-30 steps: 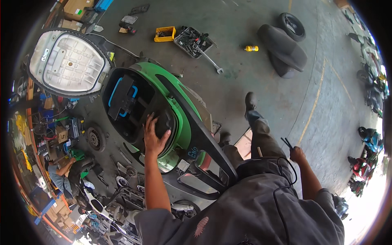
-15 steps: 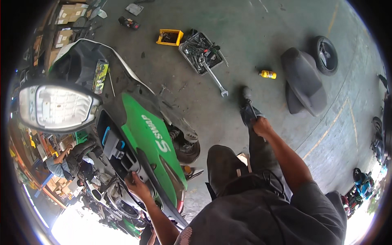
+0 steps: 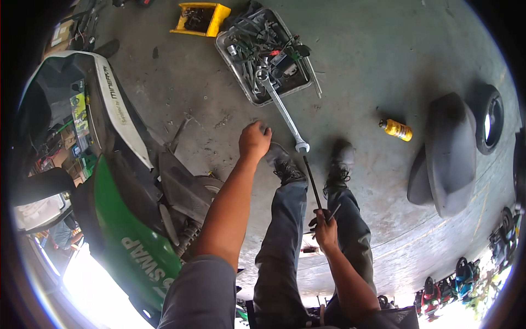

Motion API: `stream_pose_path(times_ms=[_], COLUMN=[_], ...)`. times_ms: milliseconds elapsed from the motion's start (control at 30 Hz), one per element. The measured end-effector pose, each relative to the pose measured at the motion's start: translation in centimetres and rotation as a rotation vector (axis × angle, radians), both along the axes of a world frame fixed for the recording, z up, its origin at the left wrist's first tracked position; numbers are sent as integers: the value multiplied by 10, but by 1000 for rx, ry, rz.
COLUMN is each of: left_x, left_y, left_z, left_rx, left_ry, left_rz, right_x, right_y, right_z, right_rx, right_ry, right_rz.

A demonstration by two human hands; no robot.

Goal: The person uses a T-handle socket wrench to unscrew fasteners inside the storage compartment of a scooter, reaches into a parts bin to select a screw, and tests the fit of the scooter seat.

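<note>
My left hand (image 3: pixel 255 141) reaches forward above the floor, just left of a large combination wrench (image 3: pixel 282 109). It looks open, with loosely bent fingers, the thumb a little apart and nothing visible in it. The wrench rests with its ring end in a grey tray (image 3: pixel 233 77) full of hand tools and its open end on the floor. My right hand (image 3: pixel 327 233), close to my right leg, is closed around a long, thin dark rod-shaped tool (image 3: pixel 312 181) that points forward. A short metallic piece sticks out beside the fingers; its kind is unclear.
A green and black scooter (image 3: pixel 131 230) stands at the left. Near the tray is a yellow bin (image 3: pixel 198 19) of small parts. A yellow bottle (image 3: pixel 395 130) lies to the right, before a dark scooter seat (image 3: pixel 446 153) and a tire (image 3: pixel 489 120).
My left hand has left the scooter and stretched forward towards the tool tray. My right hand still grips the tool, now lower in view. The view has shifted closer to the tray.
</note>
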State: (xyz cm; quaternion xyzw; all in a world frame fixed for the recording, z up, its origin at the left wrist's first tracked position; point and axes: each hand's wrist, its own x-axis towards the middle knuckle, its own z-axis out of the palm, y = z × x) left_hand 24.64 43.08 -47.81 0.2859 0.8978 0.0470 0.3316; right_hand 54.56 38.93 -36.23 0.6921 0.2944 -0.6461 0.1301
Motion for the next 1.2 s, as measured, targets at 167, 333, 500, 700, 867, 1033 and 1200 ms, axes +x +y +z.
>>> stream_pose_path(times_ms=[167, 333, 500, 700, 867, 1033, 1200], left_x=[6, -13, -29, -43, -81, -114, -104], left_y=[67, 125, 128, 101, 59, 49, 46], left_z=[-99, -143, -169, -174, -165, -160, -161], left_rx=[153, 194, -74, -122, 217, 208, 264], left_ry=[53, 269, 244, 326, 424, 306, 244], left_rz=[-198, -504, -584, -636, -290, -22, -30], right_x=[-6, -15, -26, -34, -37, -37, -38], right_y=[-3, 9, 20, 27, 25, 21, 23], right_z=[-22, -20, -18, -16, -17, -19, -19], right_rx=[-100, -161, -170, -198, -191, -188, -210], right_ry=[-62, 20, 65, 34, -13, 3, 7], right_rz=[-211, -256, -272, -263, -282, -287, -274])
